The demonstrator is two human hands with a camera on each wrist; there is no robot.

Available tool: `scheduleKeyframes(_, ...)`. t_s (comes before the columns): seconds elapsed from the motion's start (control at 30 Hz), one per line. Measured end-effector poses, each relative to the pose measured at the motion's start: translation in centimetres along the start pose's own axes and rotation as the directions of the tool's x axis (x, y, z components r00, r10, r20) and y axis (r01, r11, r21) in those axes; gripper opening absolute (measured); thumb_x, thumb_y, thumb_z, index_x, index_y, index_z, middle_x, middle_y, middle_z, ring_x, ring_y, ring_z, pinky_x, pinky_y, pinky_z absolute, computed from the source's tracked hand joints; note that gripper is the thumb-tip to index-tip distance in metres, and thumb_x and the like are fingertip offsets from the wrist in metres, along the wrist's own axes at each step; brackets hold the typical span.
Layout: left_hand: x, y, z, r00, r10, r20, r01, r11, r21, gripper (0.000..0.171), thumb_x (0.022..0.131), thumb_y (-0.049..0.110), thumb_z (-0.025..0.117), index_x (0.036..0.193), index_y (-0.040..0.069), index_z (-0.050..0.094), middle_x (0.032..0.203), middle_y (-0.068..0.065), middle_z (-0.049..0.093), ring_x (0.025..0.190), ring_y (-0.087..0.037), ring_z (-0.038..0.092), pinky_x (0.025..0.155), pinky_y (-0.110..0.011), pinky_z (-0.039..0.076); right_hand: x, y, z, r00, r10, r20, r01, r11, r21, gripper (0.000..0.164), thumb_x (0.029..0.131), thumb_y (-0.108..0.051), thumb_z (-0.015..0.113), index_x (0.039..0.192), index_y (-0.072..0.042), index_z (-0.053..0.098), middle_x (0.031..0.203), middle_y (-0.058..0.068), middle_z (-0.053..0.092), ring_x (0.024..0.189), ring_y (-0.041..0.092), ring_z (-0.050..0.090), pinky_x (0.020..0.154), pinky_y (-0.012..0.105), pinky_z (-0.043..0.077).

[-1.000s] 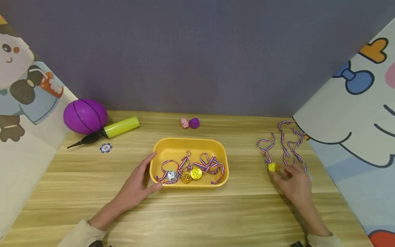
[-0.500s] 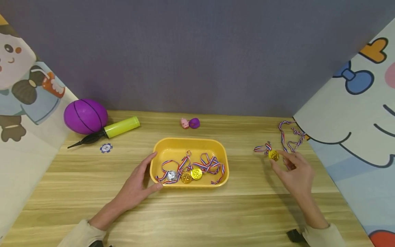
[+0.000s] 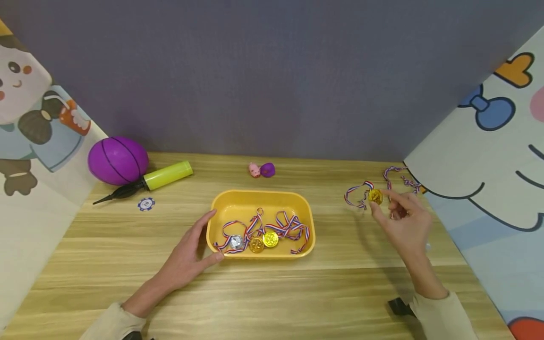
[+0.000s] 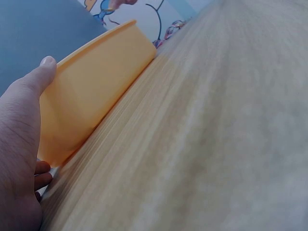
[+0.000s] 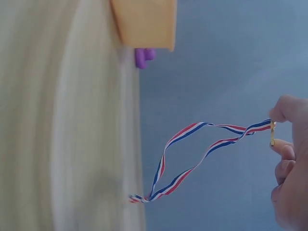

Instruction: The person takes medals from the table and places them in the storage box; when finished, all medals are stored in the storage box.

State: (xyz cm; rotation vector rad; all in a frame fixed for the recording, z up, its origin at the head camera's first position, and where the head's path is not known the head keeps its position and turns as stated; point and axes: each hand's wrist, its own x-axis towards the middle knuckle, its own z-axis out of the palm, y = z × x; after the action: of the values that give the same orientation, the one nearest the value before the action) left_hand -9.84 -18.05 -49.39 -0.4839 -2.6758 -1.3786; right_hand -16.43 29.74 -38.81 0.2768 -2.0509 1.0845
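Note:
In the head view, my left hand [image 3: 184, 259] rests on the left end of a yellow plastic basin [image 3: 260, 197], thumb at its near corner and index finger along the left rim. Inside the basin lie a silver medal [image 3: 236, 242], a bronze-coloured medal [image 3: 257, 244] and a gold medal [image 3: 270, 239] with striped ribbons. My right hand [image 3: 405, 224] pinches another gold medal [image 3: 376, 196] between thumb and index finger, over the right side of the table. From it a red, white and blue ribbon [image 5: 180, 132] hangs in a loop, its knotted end low by the tabletop.
More striped ribbons [image 3: 388, 177] lie at the table's right edge, partly behind the right hand. A purple ball [image 3: 118, 160], a yellow-green hand pump [image 3: 167, 175] and a poker chip [image 3: 146, 204] lie at left. A pig figure [image 3: 254, 170] and a purple piece [image 3: 267, 169] sit behind the basin.
My right hand has lifted the gold medal off the table and moved it away from me, its ribbon trailing below. The left hand and the basin have stayed in place.

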Motion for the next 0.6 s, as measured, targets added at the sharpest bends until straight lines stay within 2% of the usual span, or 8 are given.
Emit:
scheduleKeyframes(0.17,0.1,0.0,0.0,1.0,0.001,0.002,-0.001,1.0,-0.002,0.109,0.093,0.035,0.09,0.178,0.03,0.022,0.176,-0.023,0.036,0.157,-0.051,0.041,0.125,-0.076,0.032,0.9,0.3,0.5,0.999,-0.021,-0.036,0.022,0.999,0.024,0.026,0.073,0.016,0.084,0.099,0.016,0.081,0.074,0.012,0.053,0.061,0.003,0.037,0.058,0.01,0.028)
scheduleKeyframes(0.33,0.1,0.1,0.0,1.0,-0.004,0.003,0.004,1.0,0.008,0.108,0.093,0.038,0.089,0.178,0.03,0.023,0.177,-0.022,0.036,0.157,-0.052,0.04,0.125,-0.077,0.031,1.5,-0.4,1.3,0.997,-0.017,-0.072,0.023,0.997,0.076,0.024,0.074,0.013,0.083,0.098,0.016,0.08,0.072,0.006,0.052,0.062,0.002,0.037,0.057,0.011,0.027)
scheduleKeyframes(0.6,0.1,0.1,-0.1,1.0,-0.01,0.004,0.009,1.0,0.022,0.107,0.094,0.039,0.088,0.178,0.031,0.022,0.178,-0.021,0.035,0.157,-0.053,0.039,0.124,-0.078,0.031,2.1,-1.4,2.3,0.997,-0.003,-0.078,0.012,0.993,0.117,0.026,0.075,0.011,0.085,0.101,0.012,0.083,0.076,0.0,0.052,0.061,0.001,0.039,0.057,0.012,0.029)
